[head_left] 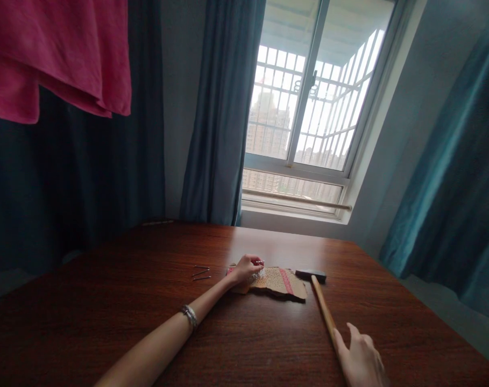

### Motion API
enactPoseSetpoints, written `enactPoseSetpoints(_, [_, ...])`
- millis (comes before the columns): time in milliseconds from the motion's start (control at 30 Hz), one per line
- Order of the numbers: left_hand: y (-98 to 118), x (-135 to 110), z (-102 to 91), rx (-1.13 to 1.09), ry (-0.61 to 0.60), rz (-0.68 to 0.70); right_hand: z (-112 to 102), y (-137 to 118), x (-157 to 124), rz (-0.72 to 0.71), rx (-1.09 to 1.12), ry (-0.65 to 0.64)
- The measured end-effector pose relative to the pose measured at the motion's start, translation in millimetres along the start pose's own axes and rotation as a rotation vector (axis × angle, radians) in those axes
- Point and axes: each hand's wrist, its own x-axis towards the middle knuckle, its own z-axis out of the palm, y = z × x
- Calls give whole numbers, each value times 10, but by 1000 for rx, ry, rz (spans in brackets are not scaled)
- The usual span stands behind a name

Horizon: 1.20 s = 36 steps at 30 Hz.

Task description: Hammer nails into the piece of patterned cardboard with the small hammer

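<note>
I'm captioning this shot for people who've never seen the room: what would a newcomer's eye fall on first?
Probably the bright window, above and right of centre, and the vivid pink cloth hanging at upper left. Then, on the brown wood-grain table, the dotted cardboard piece beneath the left hand and, to its right, the hammer, lying from there down to the right hand.

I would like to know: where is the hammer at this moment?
In the head view, the hammer is right of centre on the table, its head beside the right end of the cardboard and its handle reaching down to the right hand.
</note>
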Motion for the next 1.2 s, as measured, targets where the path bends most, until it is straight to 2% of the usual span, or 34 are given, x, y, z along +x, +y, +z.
enactPoseSetpoints(133, [-12, 2, 4, 5, 3, 17, 213, 91, -209, -15, -19, 22])
enactPoseSetpoints(267, [-23, 2, -1, 24, -7, -6, 263, 31, -258, -77, -28, 65])
enactPoseSetpoints(400, [-11, -9, -4, 26, -9, -14, 106, -13, -202, -13, 81, -102])
enactPoseSetpoints(467, [-6, -13, 0, 22, 1, -12, -4, -29, -142, 36, 203, -178])
enactPoseSetpoints(533, [-7, -16, 5, 11, 9, -6, -93, -61, -86, 89, 367, -186])
enactPoseSetpoints(667, [-26, -11, 7, -8, 4, 10, -189, -250, -70, 174, 912, -150])
enactPoseSetpoints(700, [-34, -8, 6, -8, 3, 15, -209, -325, -88, 195, 1057, -178])
enactPoseSetpoints(767, [-49, -3, 6, -10, -1, 21, -259, -486, -140, 237, 1300, -312])
enactPoseSetpoints(867, [-72, 4, 12, -12, -10, 17, -341, -690, -217, 262, 1493, -528])
enactPoseSetpoints(1033, [-110, 18, 33, -15, 1, 35, -370, -853, -310, 220, 1561, -720])
enactPoseSetpoints(1200, [-139, 35, 44, 0, -25, 21, -354, -936, -380, 236, 1553, -730])
